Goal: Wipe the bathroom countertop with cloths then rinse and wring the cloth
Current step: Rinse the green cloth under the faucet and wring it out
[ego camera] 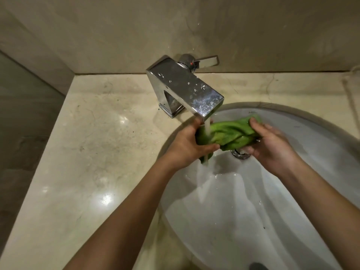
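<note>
Head view: green microfiber cloth (229, 133) was bunched into a loose roll at center-right of the frame, held over the white sink basin (311, 152) right under the chrome faucet spout (187, 88). The water stream (206, 129) hit the cloth's left end and ran off below into the basin. The cloth looked soaked, so likely heavier than dry, soft and floppy, somewhat slick, not fragile; it would sag anywhere unsupported. Best hold was judged to be the two ends of the roll, which suits a twist for wringing. Left hand (187, 145) was closed on the left end, thumb across the front underneath, fingers wrapped behind near the spout tip. Right hand (272, 141) gripped the right end, fingertips pressed over the top of the cloth, palm turned toward the camera, wet. Both forearms came in from the lower edge of the frame, angled up toward the center, wrists roughly level with each other. The drain (240, 153) sat just below the cloth, partly hidden. The beige marble countertop (97, 152) filled the left of the frame, with a few dark specks. The faucet lever (206, 61) pointed right at upper center.
</note>
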A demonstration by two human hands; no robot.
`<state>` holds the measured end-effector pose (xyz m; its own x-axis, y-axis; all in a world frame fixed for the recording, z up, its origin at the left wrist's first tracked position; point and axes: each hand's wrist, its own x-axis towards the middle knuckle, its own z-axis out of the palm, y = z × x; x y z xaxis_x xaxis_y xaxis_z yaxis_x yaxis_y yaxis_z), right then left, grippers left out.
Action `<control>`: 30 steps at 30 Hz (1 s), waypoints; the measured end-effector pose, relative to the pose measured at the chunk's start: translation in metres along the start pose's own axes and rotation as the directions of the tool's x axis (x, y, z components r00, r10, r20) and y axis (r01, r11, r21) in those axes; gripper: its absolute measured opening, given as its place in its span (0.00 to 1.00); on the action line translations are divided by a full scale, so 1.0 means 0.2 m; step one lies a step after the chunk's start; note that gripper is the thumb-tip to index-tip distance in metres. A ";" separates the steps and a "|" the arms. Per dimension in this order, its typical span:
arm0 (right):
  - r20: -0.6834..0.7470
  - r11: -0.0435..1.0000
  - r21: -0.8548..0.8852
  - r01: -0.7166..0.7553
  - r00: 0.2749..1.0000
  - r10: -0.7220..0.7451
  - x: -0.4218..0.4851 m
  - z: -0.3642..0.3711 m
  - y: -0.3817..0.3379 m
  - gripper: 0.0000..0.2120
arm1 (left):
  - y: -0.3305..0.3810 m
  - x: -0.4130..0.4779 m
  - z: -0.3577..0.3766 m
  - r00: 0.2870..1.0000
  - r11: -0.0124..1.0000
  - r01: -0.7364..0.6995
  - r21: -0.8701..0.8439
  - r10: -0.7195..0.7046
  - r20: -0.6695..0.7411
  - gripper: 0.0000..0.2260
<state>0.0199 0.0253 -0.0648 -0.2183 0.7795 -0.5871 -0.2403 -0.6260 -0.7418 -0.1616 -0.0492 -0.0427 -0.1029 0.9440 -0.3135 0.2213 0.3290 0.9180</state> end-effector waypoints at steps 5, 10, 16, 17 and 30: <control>0.112 0.999 0.027 0.016 0.994 -0.019 -0.03 0.07 -0.02 0.04 | -0.04 -0.05 -0.04 0.998 0.995 0.070 0.070 -0.070 -0.004 0.18; 0.298 0.990 -0.101 0.098 0.952 -0.064 -0.04 0.20 0.01 0.06 | -0.10 -0.19 -0.08 0.988 0.956 0.135 -0.262 -0.149 -0.034 0.16; 0.435 0.936 -0.319 -0.148 0.855 0.283 -0.06 0.14 -0.04 0.23 | -0.04 -0.19 -0.14 0.998 0.993 -0.019 -0.120 0.026 0.056 0.08; 0.431 0.927 -0.278 -0.252 0.830 0.354 -0.06 0.12 -0.07 0.25 | -0.02 -0.18 -0.16 0.993 0.994 -0.039 -0.103 0.050 0.110 0.07; 0.541 0.951 -0.273 -0.149 0.793 0.280 -0.02 0.15 0.02 0.32 | 0.04 -0.07 -0.08 1.000 0.996 0.008 -0.092 -0.005 0.030 0.17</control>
<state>-0.0081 0.0192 -0.0563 -0.7524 0.4318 -0.4975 0.0620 -0.7055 -0.7060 -0.1736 -0.0610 -0.0269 -0.0751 0.9427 -0.3252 0.1300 0.3326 0.9341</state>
